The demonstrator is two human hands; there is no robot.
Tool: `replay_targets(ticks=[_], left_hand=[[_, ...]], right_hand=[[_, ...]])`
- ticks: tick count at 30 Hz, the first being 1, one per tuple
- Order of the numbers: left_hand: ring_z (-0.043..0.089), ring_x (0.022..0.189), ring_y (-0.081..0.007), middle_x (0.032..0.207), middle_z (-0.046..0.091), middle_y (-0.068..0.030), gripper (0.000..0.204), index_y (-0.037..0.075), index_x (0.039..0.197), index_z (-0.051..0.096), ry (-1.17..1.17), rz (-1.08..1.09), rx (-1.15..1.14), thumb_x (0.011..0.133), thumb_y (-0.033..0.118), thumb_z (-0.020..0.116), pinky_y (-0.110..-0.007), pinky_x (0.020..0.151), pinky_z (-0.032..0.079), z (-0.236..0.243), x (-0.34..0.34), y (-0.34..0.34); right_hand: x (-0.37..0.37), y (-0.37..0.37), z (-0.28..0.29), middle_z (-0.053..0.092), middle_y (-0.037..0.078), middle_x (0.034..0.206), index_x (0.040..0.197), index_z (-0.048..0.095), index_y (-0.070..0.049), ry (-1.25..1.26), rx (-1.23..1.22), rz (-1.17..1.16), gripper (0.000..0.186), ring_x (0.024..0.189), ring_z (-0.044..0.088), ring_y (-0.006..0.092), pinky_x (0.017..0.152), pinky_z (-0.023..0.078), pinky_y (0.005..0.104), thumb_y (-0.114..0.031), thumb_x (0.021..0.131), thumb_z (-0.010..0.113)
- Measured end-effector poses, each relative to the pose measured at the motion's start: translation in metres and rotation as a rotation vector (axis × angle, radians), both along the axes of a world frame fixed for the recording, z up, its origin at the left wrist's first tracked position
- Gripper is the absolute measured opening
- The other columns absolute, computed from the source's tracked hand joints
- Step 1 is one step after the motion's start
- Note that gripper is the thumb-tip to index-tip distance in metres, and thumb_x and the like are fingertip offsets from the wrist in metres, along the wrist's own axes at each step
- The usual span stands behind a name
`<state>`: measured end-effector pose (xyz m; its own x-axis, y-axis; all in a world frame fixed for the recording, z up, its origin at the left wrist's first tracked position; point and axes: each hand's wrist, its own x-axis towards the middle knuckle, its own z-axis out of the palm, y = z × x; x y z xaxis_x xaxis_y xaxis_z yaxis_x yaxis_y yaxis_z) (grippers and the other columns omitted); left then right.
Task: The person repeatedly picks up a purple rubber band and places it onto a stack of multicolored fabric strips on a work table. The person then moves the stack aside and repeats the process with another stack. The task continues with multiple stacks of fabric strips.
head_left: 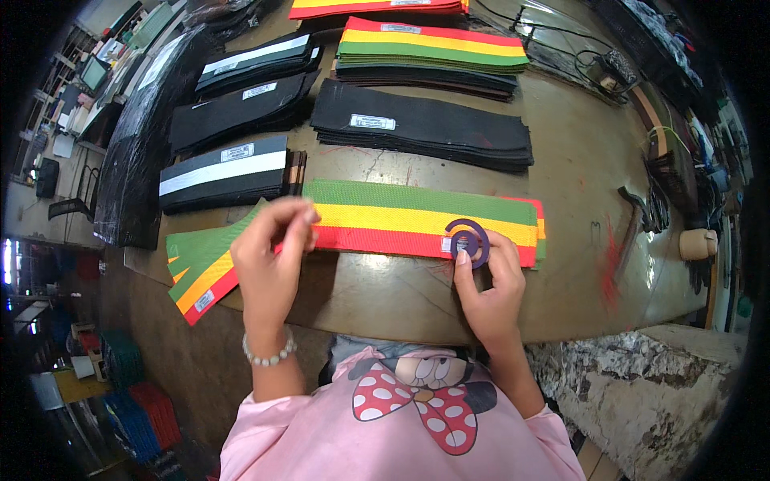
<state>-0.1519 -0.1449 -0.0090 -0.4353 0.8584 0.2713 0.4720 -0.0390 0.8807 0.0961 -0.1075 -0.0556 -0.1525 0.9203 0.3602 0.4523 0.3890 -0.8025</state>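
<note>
A green, yellow and red striped fabric strip [385, 216] lies across the table in front of me, atop at least one like it. My right hand [493, 301] grips a flat dark purple spiral [484, 243] between thumb and fingers, over the strip's right part. A small whitish label [447, 244] shows beside the spiral on the red stripe. Above the strip's left end, my left hand [269, 252] is closed in a pinch; what it holds, if anything, is too small to make out. More striped strips [204, 276] lie slantwise below and left of that hand.
Stacks of labelled black strips [425, 120] and black-and-white strips [228, 172] stand beyond. Another striped stack [433, 44] sits farther back. A black plastic-wrapped bundle [144, 144] is at left. Cables, a dark curved tool [634, 210] and a tan roll [698, 244] are at right.
</note>
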Motion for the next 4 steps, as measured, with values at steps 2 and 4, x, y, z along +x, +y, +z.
replay_targets(ticks=[2, 4], left_hand=[[0.066, 0.067, -0.0114, 0.081, 0.073, -0.0088, 0.009, -0.004, 0.093, 0.073, 0.138, -0.042, -0.106, 0.085, 0.001, 0.076, -0.025, 0.063, 0.053, -0.003, 0.001, -0.022], [0.070, 0.070, -0.0170, 0.082, 0.073, -0.0070, 0.013, 0.003, 0.096, 0.076, 0.157, -0.147, -0.110, 0.083, 0.003, 0.079, -0.028, 0.068, 0.056, -0.018, 0.006, -0.032]], right_hand=[[-0.009, -0.002, 0.003, 0.064, 0.015, 0.107, 0.094, 0.067, 0.002, 0.011, 0.010, 0.045, 0.013, 0.095, 0.062, 0.0315, 0.085, 0.049, 0.0388, -0.006, 0.085, 0.071], [-0.022, -0.003, 0.005, 0.065, 0.015, 0.107, 0.096, 0.067, 0.001, 0.063, 0.002, 0.136, 0.013, 0.097, 0.062, 0.0314, 0.085, 0.049, 0.0393, -0.007, 0.086, 0.071]])
